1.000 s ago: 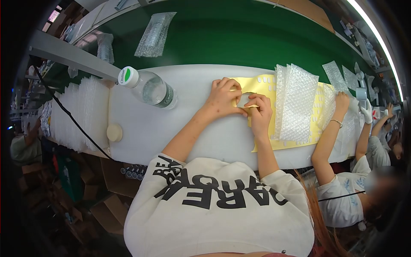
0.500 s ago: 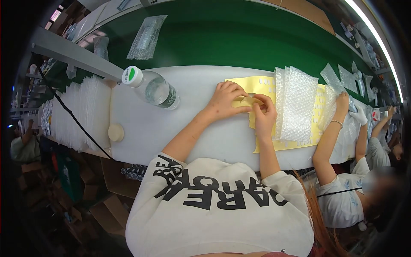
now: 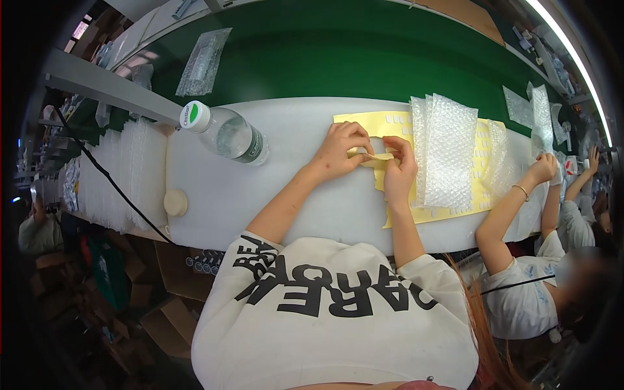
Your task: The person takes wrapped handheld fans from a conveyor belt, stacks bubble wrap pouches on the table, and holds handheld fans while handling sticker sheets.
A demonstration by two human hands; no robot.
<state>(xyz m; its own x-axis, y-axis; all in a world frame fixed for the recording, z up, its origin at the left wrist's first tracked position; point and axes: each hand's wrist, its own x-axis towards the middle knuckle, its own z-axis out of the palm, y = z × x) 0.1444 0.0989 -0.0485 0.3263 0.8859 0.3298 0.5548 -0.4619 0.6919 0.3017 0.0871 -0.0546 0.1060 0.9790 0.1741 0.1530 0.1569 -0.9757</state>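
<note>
A yellow sticker sheet [image 3: 404,119] with rows of small white labels lies on the white work surface. Between my hands, a curled yellow strip of paper [image 3: 376,158] is raised over the sheet's left part. My left hand [image 3: 341,151] is closed, its thumb and fingers pinching the strip's left end. On the other end, my right hand [image 3: 400,170] closes with thumb and forefinger. Whether a label is at my fingertips I cannot make out. Several bubble-wrap bags [image 3: 452,153] lie overlapping on the sheet, just right of my right hand.
Left of my hands a clear water bottle [image 3: 227,135] lies tilted, near a round beige roll [image 3: 175,203]. Stacked white foam sheets [image 3: 127,175] fill the left side. A green conveyor belt [image 3: 312,62] carries a bubble-wrap bag [image 3: 203,62]. At right, a co-worker's hand [image 3: 543,168] holds bubble wrap.
My right hand has lowered slightly, and the yellow strip between my hands is flatter. The bag on the belt has moved left. The co-worker's hand has moved right and down.
</note>
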